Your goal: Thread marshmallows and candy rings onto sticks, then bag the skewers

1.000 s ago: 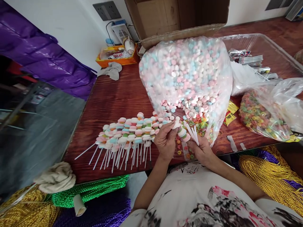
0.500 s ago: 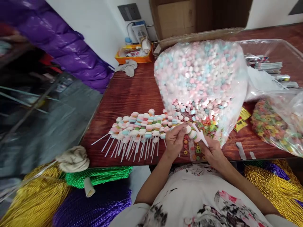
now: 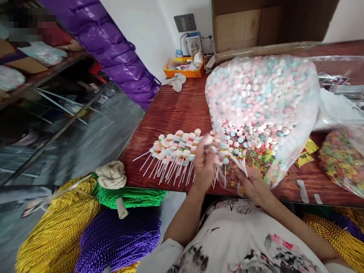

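My left hand holds a finished candy skewer by its top, stick pointing down, beside the pile of candy skewers on the red-brown wooden table. My right hand grips a small bunch of white sticks near the table's front edge. Just behind both hands a big clear bag of pastel candies lies open, with loose colourful ring candies at its mouth.
A second bag of ring candies lies at the right. A cardboard box, an orange tray and a rag stand at the back. Gold, green and purple cord bundles lie below the table's left corner.
My left hand has carried the filled skewer away from the right hand, leftwards towards the pile. The head has turned left, so everything has shifted right in the view.
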Tool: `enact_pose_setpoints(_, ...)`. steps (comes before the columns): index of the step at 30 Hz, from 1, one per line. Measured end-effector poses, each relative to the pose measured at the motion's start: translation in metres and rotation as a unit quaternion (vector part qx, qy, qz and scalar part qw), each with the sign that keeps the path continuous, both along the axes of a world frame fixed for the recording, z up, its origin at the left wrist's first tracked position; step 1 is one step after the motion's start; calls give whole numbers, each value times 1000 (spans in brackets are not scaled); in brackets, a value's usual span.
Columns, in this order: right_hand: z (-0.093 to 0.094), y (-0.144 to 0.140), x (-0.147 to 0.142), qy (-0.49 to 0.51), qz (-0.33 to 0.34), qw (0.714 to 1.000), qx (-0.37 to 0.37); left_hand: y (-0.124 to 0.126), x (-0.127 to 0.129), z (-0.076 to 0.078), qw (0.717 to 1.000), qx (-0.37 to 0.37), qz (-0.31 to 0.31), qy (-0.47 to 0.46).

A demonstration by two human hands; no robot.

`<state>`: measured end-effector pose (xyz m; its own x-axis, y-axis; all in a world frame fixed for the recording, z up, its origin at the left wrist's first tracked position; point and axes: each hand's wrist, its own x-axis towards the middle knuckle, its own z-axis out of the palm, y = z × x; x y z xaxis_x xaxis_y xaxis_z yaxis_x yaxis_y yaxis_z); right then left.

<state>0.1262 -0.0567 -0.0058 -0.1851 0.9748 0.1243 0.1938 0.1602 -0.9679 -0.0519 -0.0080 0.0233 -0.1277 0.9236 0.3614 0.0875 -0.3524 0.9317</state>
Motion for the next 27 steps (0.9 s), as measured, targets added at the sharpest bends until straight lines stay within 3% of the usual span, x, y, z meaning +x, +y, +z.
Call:
enact_pose_setpoints(2,-12,4,15,37,-64,997,-21,23,-41,18,985,13,29,170)
enact_pose_setpoints(3,-20,5,26,62,-106,992,-25,34,-59,25,958,23,47,281)
enact_pose_setpoints(5,-34,6,51,102,-173,979,-18,50,-87,30,876,12,70,477)
enact_pose_setpoints(7,-45,6,72,110,-192,975,-5,56,-98,30,800,-13,85,593)
enact_pose_setpoints(9,-52,5,85,101,-176,979,3,53,-93,29,766,-4,118,632)
enact_pose_setpoints(12,-56,4,90,83,-149,985,7,51,-60,32,778,60,139,610)
enact_pose_setpoints(13,-57,5,90,72,-147,987,7,54,-44,32,788,76,110,600)
enact_pose_setpoints(15,-57,5,89,45,-143,989,10,66,-5,29,797,83,-40,596)
enact_pose_setpoints(16,-58,6,89,38,-142,989,12,74,15,25,788,60,-118,602)
enact_pose_setpoints(18,-56,5,89,48,-143,988,18,93,51,14,736,-20,-224,639)
enact_pose_setpoints(20,-52,4,89,88,-151,984,20,107,74,1,711,-55,-247,656)
enact_pose_setpoints(23,-41,1,92,153,-150,977,3,117,81,-12,717,-53,-239,652)
enact_pose_setpoints(27,-27,-2,99,199,-124,972,-22,124,64,-12,742,-51,-234,626)
